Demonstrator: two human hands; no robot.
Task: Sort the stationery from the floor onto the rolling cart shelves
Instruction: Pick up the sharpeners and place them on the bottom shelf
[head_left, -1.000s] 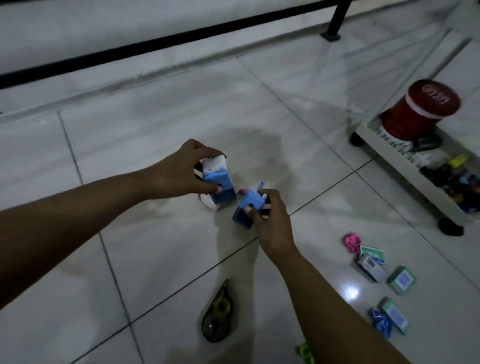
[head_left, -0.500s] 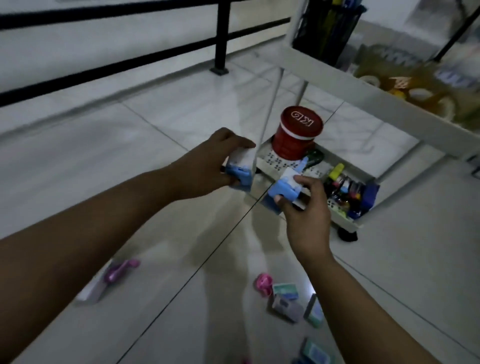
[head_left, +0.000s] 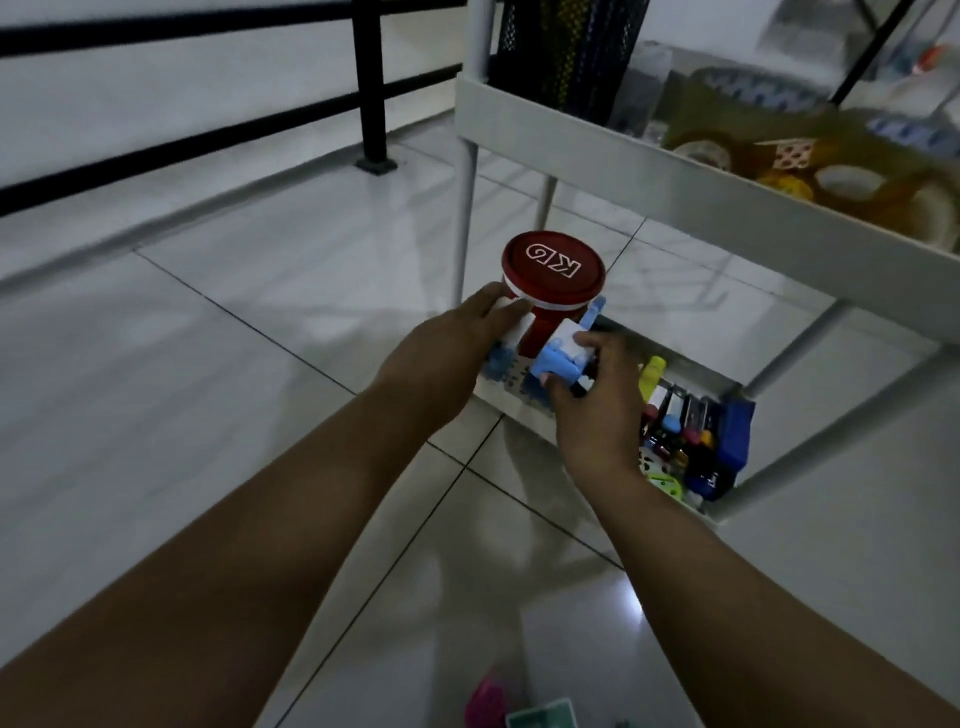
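At the centre of the frame a blue-and-white stationery item sits pinched in the right hand, thumb on top and fingers curled beneath, hovering just over the near rim of the bottom shelf of the white rolling cart. To its left, a second blue-and-white piece is held by the left hand, whose fingers wrap over its top; it looks to be already touching the shelf beside the red tub, though the contact is hidden.

The step in hand appears to be setting both pieces down in the free gap between the tub and the row of markers and small items filling the right end of the shelf. To do it well, lower each piece flat inside the rim, keep clear of the tub so it is not nudged, and release only once it rests steadily.

At the bottom edge of the frame a pink item and a green packet lie on the tiled floor, not yet sorted.
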